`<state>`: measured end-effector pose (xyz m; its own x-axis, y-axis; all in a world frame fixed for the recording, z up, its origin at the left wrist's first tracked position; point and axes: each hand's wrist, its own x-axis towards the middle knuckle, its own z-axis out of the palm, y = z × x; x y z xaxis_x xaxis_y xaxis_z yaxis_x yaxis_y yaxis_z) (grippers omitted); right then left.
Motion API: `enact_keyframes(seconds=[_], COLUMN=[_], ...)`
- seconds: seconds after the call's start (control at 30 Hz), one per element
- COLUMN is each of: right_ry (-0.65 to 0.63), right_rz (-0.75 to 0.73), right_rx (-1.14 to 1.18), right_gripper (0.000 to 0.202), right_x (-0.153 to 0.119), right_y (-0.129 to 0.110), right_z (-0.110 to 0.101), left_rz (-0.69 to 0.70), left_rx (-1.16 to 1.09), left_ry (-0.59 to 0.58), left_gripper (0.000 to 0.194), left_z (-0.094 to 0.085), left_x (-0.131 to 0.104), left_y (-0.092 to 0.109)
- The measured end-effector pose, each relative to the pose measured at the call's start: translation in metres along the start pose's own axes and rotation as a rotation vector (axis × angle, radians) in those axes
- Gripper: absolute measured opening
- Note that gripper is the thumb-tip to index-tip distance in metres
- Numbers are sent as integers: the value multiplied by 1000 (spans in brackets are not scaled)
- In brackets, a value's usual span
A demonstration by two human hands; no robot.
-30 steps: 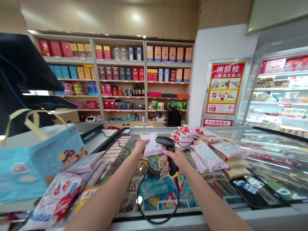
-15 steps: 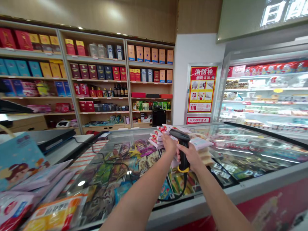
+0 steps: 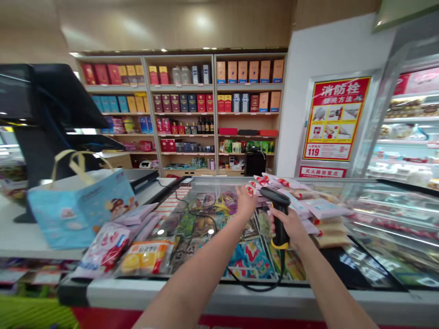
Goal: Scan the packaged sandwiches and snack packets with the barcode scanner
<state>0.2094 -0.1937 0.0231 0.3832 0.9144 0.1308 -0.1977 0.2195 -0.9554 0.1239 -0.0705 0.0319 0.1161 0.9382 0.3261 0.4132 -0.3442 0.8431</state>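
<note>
Left hand (image 3: pixel 246 200) is open, fingers spread by the pile of pale-pink plastic packets (image 3: pixel 261 181) on the white, glass-topped freezer (image 3: pixel 154 292); I can't tell if they touch. Right hand (image 3: pixel 290 224) grips a black-and-yellow plastic scanner (image 3: pixel 281 225). Best pinch one packet gently, keeping the pile steady.

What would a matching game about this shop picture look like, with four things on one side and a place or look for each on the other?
Things:
1. Scanner
2. Left hand
3. Shopping bag
4. Poster marked 119

Places and looks:
A. Light blue, with cream handles
B. Held in the right hand
C. Red, with a yellow border
D. Up at the red-marked packets

Right pairs: 1-B, 2-D, 3-A, 4-C
</note>
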Motion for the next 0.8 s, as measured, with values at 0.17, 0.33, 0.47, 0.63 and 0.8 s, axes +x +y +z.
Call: enact_keyframes(seconds=[0.17, 0.33, 0.47, 0.63, 0.8], right_ry=[-106, -193, -240, -277, -293], right_rz=[73, 90, 104, 117, 153], right_rx=[-51, -69, -78, -101, -94], right_gripper=[37, 35, 31, 32, 34], right_x=[7, 24, 34, 43, 54], right_y=[19, 38, 49, 58, 72], right_z=[32, 63, 91, 119, 126], left_rz=[102, 100, 17, 13, 114], left_rx=[146, 445, 705, 913, 873], left_ry=[-155, -496, -655, -680, -653], left_gripper=[55, 77, 96, 108, 97], left_z=[-120, -248, -290, -286, -287], left_x=[-5, -34, -55, -68, -65], left_y=[-60, -113, -140, -146, -143])
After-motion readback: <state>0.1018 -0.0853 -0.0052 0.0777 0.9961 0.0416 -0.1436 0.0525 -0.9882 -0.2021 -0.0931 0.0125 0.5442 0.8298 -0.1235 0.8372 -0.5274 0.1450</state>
